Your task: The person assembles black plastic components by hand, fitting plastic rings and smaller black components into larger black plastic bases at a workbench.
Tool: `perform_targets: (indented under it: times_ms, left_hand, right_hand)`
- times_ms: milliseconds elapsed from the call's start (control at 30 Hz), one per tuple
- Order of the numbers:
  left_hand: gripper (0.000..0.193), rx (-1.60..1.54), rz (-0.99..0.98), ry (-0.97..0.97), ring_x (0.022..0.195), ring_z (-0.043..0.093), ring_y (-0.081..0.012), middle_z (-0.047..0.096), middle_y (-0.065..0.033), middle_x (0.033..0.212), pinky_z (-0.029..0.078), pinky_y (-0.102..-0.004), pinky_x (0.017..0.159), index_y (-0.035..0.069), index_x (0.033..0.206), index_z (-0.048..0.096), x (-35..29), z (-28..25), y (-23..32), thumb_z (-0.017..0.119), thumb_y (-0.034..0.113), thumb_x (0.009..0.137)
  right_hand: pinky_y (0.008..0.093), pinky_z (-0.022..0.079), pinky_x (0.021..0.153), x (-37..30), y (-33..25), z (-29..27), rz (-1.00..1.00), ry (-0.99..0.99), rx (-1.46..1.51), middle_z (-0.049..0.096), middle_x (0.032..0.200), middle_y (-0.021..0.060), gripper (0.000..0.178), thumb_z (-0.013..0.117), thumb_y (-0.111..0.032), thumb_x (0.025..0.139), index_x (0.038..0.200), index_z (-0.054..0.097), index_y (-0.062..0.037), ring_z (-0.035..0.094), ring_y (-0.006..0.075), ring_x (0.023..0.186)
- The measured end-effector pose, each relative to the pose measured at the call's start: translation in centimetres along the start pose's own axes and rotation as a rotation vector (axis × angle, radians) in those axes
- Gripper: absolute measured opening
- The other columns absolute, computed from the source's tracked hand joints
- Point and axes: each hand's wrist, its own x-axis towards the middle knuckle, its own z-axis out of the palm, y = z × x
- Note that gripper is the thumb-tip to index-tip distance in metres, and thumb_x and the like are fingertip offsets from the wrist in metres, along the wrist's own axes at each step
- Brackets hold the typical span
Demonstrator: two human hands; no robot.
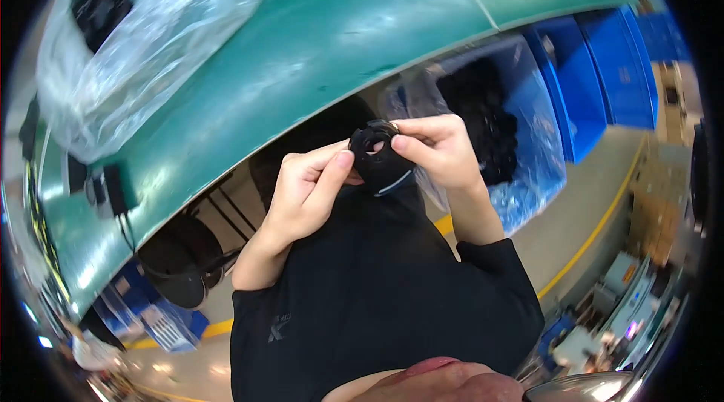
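Between my two hands is a round black plastic part with a hole near its upper edge and a pale line along its lower rim. My left hand pinches its left side between thumb and fingers. On the opposite side, my right hand grips the upper right edge, thumb on the face turned toward me. I hold the part in the air over my lap, just off the near edge of the green table. What the part belongs to cannot be made out.
A clear plastic bag with black items covers the table's left. At right, a lined blue bin holds many black pieces beside more blue bins. A small black device with a cable sits at the left edge. A dark stool stands below.
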Motion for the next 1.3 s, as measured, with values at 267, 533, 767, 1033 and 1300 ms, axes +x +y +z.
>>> perform_targets:
  times_ms: [267, 533, 767, 1033, 1300]
  left_hand:
    - [0.038, -0.014, -0.272, -0.097, 0.080, 0.065, -0.0181, 0.065, -0.0161, 0.096, 0.051, -0.0265, 0.071, -0.004, 0.126, 0.043, 0.4, -0.6, -6.0, 0.047, 0.014, 0.093]
    - [0.039, 0.078, -0.343, 0.132, 0.081, 0.065, -0.0199, 0.063, -0.0181, 0.100, 0.052, -0.0289, 0.073, -0.004, 0.127, 0.042, 0.7, -3.4, -8.5, 0.047, 0.014, 0.093]
    - [0.039, 0.085, -0.389, 0.291, 0.082, 0.065, -0.0200, 0.063, -0.0155, 0.101, 0.053, -0.0297, 0.072, -0.001, 0.127, 0.044, -0.6, -5.9, -10.1, 0.049, 0.015, 0.092]
    - [0.036, 0.017, -0.415, 0.255, 0.083, 0.064, -0.0216, 0.062, -0.0157, 0.103, 0.052, -0.0308, 0.072, -0.001, 0.124, 0.046, -1.2, -7.2, -10.4, 0.050, 0.014, 0.091]
    - [0.038, 0.032, -0.209, 0.071, 0.085, 0.063, -0.0156, 0.062, -0.0133, 0.102, 0.049, -0.0250, 0.076, -0.003, 0.122, 0.048, -4.7, -5.0, -6.6, 0.056, 0.010, 0.087]
  right_hand:
    - [0.0256, 0.046, 0.061, -8.3, 14.8, -23.0, 0.134, 1.073, -0.206, 0.066, 0.086, 0.0036, 0.022, 0.062, -0.019, 0.084, 0.095, 0.067, -0.0010, 0.058, 0.0093, 0.072]
    - [0.0301, 0.034, 0.052, -19.8, 29.2, -38.9, 0.603, 1.541, -0.269, 0.057, 0.084, 0.0004, 0.043, 0.062, -0.037, 0.083, 0.113, 0.054, -0.0072, 0.046, 0.0129, 0.059]
    - [0.0214, 0.042, 0.055, -13.2, 22.0, -29.1, 0.540, 1.348, -0.080, 0.062, 0.094, 0.0040, 0.038, 0.064, -0.017, 0.081, 0.116, 0.056, -0.0047, 0.058, 0.0126, 0.074]
    - [0.0237, 0.048, 0.075, -5.6, 4.5, -15.6, -0.068, 0.781, -0.128, 0.063, 0.097, 0.0158, 0.028, 0.056, -0.005, 0.085, 0.110, 0.055, 0.0080, 0.062, 0.0175, 0.083]
    - [0.0462, 0.038, 0.081, -9.0, -14.7, -6.0, -1.162, -0.035, -0.631, 0.053, 0.112, 0.0229, 0.055, 0.056, -0.034, 0.081, 0.121, 0.047, 0.0035, 0.051, 0.0348, 0.092]
